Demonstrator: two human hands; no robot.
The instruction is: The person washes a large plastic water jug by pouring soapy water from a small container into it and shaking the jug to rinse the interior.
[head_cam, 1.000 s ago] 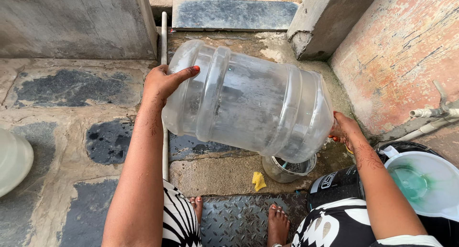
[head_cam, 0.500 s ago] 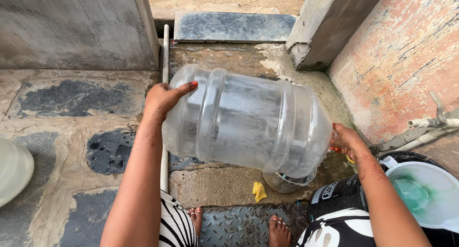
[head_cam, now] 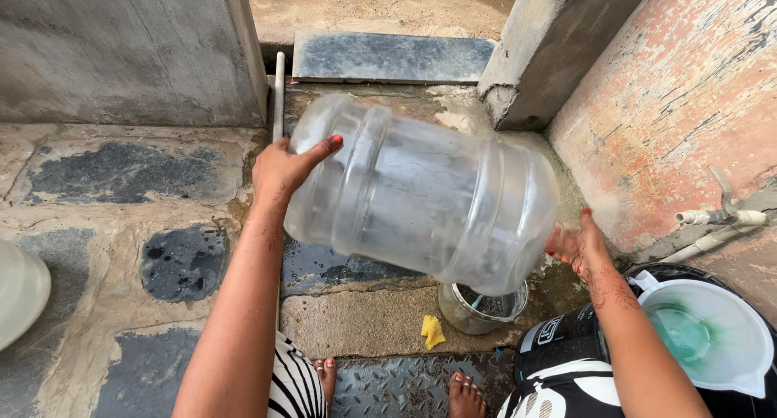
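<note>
So there's a big clear plastic water jug [head_cam: 421, 195] held up in the air on its side, tilted a bit so the right end sits lower than the left. The left hand [head_cam: 283, 169] is pressed flat against the jug's left end, fingers spread out over the curved shoulder, thumb up top with a red painted nail showing. The right hand [head_cam: 576, 244] is at the jug's lower right end, palm open and fingers spread, cupping that end from the side. I can't quite tell how much of it actually touches the plastic since the jug hides part of the palm.

Right under the low end of the jug there's a small metal pot [head_cam: 483, 307] sitting on the wet stone floor [head_cam: 121, 224], and a crumpled yellow cloth [head_cam: 432, 331] lies just left of it. Near that, at the bottom, is a dark patterned metal plate [head_cam: 388, 386] with the person's bare feet [head_cam: 465, 395] on it.

Off to the right near corner sits a white plastic jug [head_cam: 712, 337] with something green inside, resting in a black tub [head_cam: 566, 337]. Behind it, a white pipe [head_cam: 720, 218] comes out of the pinkish wall [head_cam: 680, 86]. A thin white tube [head_cam: 278, 94] runs along the floor toward the far gray concrete wall [head_cam: 121, 54], and a pale round container [head_cam: 20, 292] pokes in at the left edge.
</note>
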